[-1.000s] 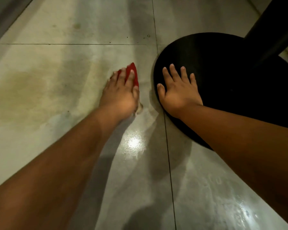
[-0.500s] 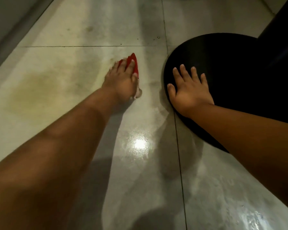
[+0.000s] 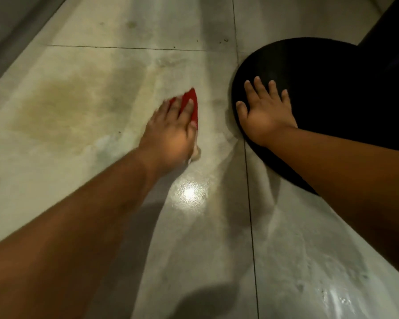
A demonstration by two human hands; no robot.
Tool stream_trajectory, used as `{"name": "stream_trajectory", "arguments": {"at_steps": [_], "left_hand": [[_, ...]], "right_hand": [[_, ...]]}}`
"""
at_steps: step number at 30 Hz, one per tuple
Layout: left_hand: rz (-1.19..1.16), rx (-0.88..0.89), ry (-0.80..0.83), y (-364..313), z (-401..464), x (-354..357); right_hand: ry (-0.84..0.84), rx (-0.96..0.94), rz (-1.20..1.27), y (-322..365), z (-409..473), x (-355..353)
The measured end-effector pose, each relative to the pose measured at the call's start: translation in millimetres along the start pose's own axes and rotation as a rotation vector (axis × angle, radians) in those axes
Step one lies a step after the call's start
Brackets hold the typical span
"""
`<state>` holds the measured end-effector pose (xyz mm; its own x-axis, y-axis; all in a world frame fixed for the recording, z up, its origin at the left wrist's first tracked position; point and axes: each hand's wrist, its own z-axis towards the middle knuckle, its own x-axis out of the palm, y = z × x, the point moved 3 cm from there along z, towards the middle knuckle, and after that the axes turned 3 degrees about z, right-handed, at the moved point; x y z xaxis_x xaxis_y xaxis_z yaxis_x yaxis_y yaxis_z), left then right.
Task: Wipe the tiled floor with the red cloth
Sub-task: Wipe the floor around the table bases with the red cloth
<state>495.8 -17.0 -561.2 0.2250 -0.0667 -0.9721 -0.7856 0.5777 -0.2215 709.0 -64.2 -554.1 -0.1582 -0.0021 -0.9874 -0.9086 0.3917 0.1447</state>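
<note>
My left hand [image 3: 171, 134] presses flat on the red cloth [image 3: 192, 101], whose pointed red tip shows past my fingertips; most of the cloth is hidden under the palm. The cloth lies on the grey tiled floor [image 3: 101, 169], just right of a yellowish-brown stain [image 3: 62, 107]. The floor nearer me is wet and glossy, with a bright light reflection [image 3: 190, 194]. My right hand [image 3: 266, 113] rests flat, fingers spread, on the edge of a round black base [image 3: 332, 88]; it holds nothing.
The round black base with a dark post [image 3: 392, 33] fills the right side. A wall or skirting [image 3: 14, 31] runs along the upper left. Grout lines cross the floor, and small specks of dirt [image 3: 226, 40] lie at the far tile.
My left hand with the cloth has slid back toward me after reaching further out half a second ago. The right hand stays on the black base. The camera has shifted slightly.
</note>
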Motion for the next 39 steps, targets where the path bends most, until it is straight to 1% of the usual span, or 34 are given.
{"name": "stream_trajectory", "arguments": {"at_steps": [2,4,5,7,9,11,12,13,15,16,18,20,22,24,27,29,31,34,36,39], "left_hand": [[0.012,0.008,0.03,3.0,-24.7,0.4],[0.022,-0.08,0.073,8.0,-6.7,-1.4],[0.022,-0.135,0.085,9.6,6.9,-3.2],[0.021,-0.18,0.107,11.5,23.2,0.2],[0.051,-0.136,0.108,9.2,2.6,2.9],[0.069,-0.055,0.053,2.5,-48.6,-2.6],[0.062,-0.037,0.034,3.9,-76.7,-7.6],[0.062,-0.021,0.05,5.4,-101.4,-11.5],[0.082,-0.009,0.092,19.0,-117.6,-17.2],[0.092,-0.034,0.09,27.5,-110.3,-17.0],[0.091,-0.14,0.047,43.7,-77.4,-17.1],[0.076,-0.19,0.039,53.7,-38.0,-13.3],[0.09,-0.184,0.04,58.8,-10.7,-8.5],[0.088,-0.166,0.028,63.2,-2.0,-8.5],[0.095,-0.105,0.026,54.5,-25.4,-12.7],[0.102,-0.082,0.08,49.1,-42.8,-15.5],[0.098,-0.072,0.082,51.4,-39.1,-15.5],[0.082,-0.124,0.035,64.9,10.7,-12.1],[0.067,-0.153,0.041,71.7,47.5,-11.6],[0.067,-0.157,0.051,70.4,59.5,-12.6]], "right_hand": [[0.011,0.004,0.01,1.3,-1.7,-0.1],[0.008,0.001,0.016,3.4,-7.2,-2.4],[-0.018,-0.005,0.017,5.3,-11.1,-3.8],[-0.11,-0.046,0.021,16.6,-22.3,-7.5],[-0.175,-0.149,0.079,39.5,-39.5,-12.7],[-0.217,-0.271,0.18,67.0,-53.4,-18.4],[-0.199,-0.312,0.23,81.7,-56.9,-21.9],[-0.159,-0.336,0.258,90.3,-58.5,-20.3],[-0.091,-0.355,0.241,100.9,-50.7,-11.3],[-0.068,-0.349,0.215,102.7,-45.1,-5.9],[-0.025,-0.3,0.167,104.8,-29.5,3.9],[0.027,-0.24,0.127,107.5,-17.3,14.5],[0.051,-0.204,0.096,110.8,-11.0,25.1],[0.053,-0.196,0.084,112.0,-8.7,30.4],[0.043,-0.197,0.084,110.2,-9.6,28.8],[0.052,-0.192,0.094,110.7,-9.2,26.6],[0.06,-0.194,0.094,111.3,-12.0,25.8],[0.069,-0.192,0.099,111.8,-9.3,24.6],[0.073,-0.192,0.094,111.0,-9.0,26.5],[0.064,-0.192,0.092,111.6,-9.3,27.5]]}}
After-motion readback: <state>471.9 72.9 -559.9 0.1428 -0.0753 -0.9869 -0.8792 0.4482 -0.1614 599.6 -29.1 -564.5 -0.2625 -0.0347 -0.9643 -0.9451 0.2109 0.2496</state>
